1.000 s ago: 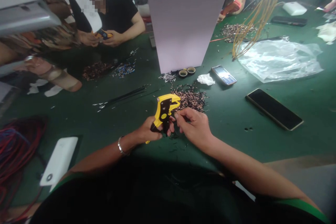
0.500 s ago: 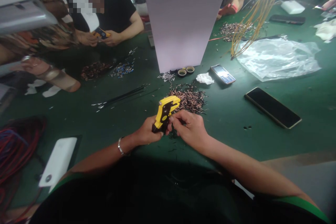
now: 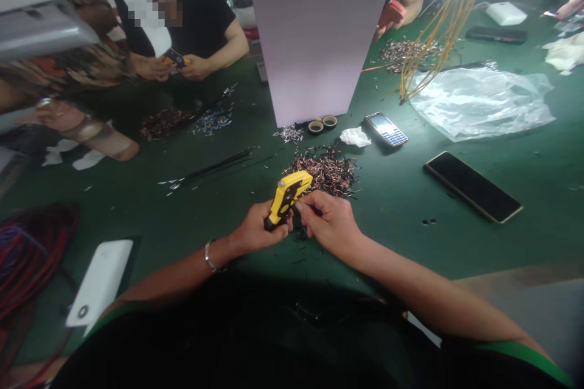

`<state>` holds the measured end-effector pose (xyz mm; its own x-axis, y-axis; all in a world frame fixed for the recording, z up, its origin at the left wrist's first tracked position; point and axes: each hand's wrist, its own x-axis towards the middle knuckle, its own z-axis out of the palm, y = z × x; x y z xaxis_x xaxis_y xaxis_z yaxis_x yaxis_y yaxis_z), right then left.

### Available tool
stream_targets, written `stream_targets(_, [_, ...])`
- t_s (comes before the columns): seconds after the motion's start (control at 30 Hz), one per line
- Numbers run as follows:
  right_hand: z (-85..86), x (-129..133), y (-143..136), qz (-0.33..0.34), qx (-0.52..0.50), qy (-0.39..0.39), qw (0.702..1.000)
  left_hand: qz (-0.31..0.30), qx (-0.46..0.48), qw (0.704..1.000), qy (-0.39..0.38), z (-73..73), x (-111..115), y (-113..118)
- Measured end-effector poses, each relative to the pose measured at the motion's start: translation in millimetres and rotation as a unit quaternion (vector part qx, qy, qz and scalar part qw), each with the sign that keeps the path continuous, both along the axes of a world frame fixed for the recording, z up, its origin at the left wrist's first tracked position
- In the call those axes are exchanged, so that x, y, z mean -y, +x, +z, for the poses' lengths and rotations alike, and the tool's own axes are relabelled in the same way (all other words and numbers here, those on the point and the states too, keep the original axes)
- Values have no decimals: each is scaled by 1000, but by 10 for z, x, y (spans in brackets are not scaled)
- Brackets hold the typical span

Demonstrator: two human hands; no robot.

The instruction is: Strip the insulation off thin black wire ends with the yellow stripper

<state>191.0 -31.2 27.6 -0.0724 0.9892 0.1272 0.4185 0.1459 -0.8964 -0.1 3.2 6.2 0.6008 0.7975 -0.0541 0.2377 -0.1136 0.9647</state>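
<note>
My left hand point(image 3: 258, 228) is wrapped round the handle of a yellow and black wire stripper point(image 3: 288, 197), whose head points up and to the right. My right hand point(image 3: 331, 219) is closed in a pinch right beside the stripper's jaws. Whatever lies between those fingertips is too small to make out. Just beyond the tool is a heap of short copper and black wire scraps point(image 3: 326, 170). To the left, a bundle of thin black wires point(image 3: 214, 167) with pale tips lies on the green table point(image 3: 387, 194).
A dark smartphone point(image 3: 472, 187), a keypad phone point(image 3: 386, 129), crumpled tissue point(image 3: 356, 137) and tape rolls point(image 3: 316, 127) lie beyond my hands. At left are a white power bank point(image 3: 100, 279) and coiled red wire point(image 3: 36, 261). An upright panel point(image 3: 319, 42) stands ahead; co-workers sit across the table.
The wire stripper's head has tipped slightly and dropped a little, and my left fingers have closed further round its handle. My right hand keeps its pinch. A co-worker's red object at upper right has risen.
</note>
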Motion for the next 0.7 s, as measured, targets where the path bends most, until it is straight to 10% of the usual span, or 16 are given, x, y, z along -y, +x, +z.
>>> stream_targets(0.7, [-23, -72, -27, -9, -177, -98, 979, 72, 77, 977, -183, -43, 10, 46])
